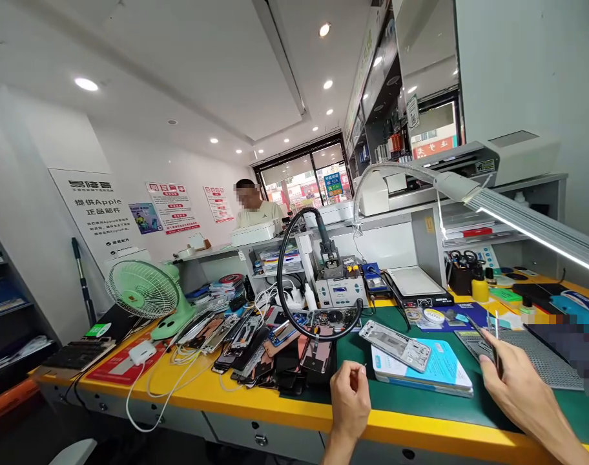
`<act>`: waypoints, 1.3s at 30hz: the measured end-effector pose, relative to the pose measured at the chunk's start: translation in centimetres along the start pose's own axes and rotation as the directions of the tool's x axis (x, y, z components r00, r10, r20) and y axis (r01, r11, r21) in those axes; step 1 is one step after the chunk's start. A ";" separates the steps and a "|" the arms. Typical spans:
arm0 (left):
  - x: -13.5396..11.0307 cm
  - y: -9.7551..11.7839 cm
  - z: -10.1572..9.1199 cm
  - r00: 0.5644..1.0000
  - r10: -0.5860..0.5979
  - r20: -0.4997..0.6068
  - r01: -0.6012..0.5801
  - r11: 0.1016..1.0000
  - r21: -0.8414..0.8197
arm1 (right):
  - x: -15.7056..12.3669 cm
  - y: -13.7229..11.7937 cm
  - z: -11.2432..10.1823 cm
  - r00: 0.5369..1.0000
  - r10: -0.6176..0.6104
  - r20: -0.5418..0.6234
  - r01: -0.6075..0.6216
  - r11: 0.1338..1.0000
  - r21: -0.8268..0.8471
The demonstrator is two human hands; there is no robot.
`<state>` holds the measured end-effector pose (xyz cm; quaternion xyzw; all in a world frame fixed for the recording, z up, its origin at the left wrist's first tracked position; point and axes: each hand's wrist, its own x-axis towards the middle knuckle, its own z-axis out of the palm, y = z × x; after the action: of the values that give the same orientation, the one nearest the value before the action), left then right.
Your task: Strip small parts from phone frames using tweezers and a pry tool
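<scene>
My left hand [351,395] is closed in a pinch over the front edge of the green work mat [396,408]. Something tiny seems to show at its fingertips, too small to name. At the right, my right hand [513,382] grips slim metal tweezers [496,334], their tips pointing up and away from me. Between my hands a silver phone frame [396,345] leans on a blue and white box [449,368], tilted with its far end off the edge. Neither hand touches the frame.
Phone parts [260,352] lie heaped left of the mat. A black hose loops from the hot-air station [340,294]. A green fan [149,290] stands far left; a lamp arm [531,216] hangs over the right side. Another person [258,210] is behind the counter.
</scene>
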<state>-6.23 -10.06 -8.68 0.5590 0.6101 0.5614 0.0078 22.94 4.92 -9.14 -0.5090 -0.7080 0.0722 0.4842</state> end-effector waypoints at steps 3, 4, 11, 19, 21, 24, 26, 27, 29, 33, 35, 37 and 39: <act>0.1 -0.2 -0.1 0.997 -0.069 0.036 0.072 0.995 -0.068 | 0.2 0.0 -0.1 1.000 0.017 0.015 -0.017 1.000 0.003; 0.2 -0.3 -0.1 0.995 -0.097 0.039 0.100 0.991 -0.090 | 0.2 -0.1 -0.2 1.000 0.019 0.023 -0.019 1.000 0.003; 0.2 -0.5 -0.3 0.970 -0.236 0.067 0.245 0.940 -0.238 | 0.2 -0.6 -0.3 0.993 0.082 0.086 -0.081 0.997 -0.014; 2.4 3.5 1.0 0.926 -0.333 0.179 0.378 0.807 -0.453 | 0.1 -1.0 -0.3 0.971 0.144 0.191 -0.155 0.987 0.047; 4.3 5.0 1.9 0.906 -0.347 0.243 0.424 0.740 -0.523 | 0.0 -1.3 -0.4 0.966 0.157 0.204 -0.177 0.981 0.083; 8.5 7.1 3.8 0.881 -0.328 0.340 0.472 0.635 -0.612 | -0.2 -1.8 -0.7 0.960 0.179 0.217 -0.216 0.963 0.159; 11.6 8.0 5.2 0.875 -0.307 0.375 0.485 0.564 -0.668 | 0.1 -2.3 -1.1 0.956 0.192 0.220 -0.242 0.943 0.228; 13.0 8.3 5.9 0.870 -0.304 0.389 0.494 0.529 -0.690 | 0.4 -2.7 -1.5 0.955 0.195 0.222 -0.252 0.930 0.269; 15.1 8.5 7.1 0.860 -0.312 0.403 0.508 0.464 -0.725 | 1.7 -3.8 -2.1 0.953 0.189 0.236 -0.266 0.895 0.358; 16.5 8.1 8.6 0.856 -0.347 0.382 0.501 0.376 -0.779 | 6.5 -7.7 -2.3 0.934 0.151 0.324 -0.310 0.795 0.522; 16.2 7.9 8.9 0.862 -0.360 0.357 0.483 0.367 -0.795 | 9.3 -9.9 -1.3 0.915 0.123 0.385 -0.344 0.737 0.581; 15.7 7.7 8.9 0.874 -0.368 0.317 0.454 0.387 -0.803 | 11.5 -11.9 0.2 0.886 0.074 0.459 -0.378 0.689 0.619; 15.3 7.4 8.9 0.890 -0.370 0.266 0.417 0.429 -0.801 | 12.8 -13.2 1.8 0.853 0.020 0.522 -0.408 0.650 0.641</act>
<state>-1.33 4.65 2.67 0.3403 0.3753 0.7522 0.4214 12.75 9.54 5.63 -0.3209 -0.6462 0.5289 0.4470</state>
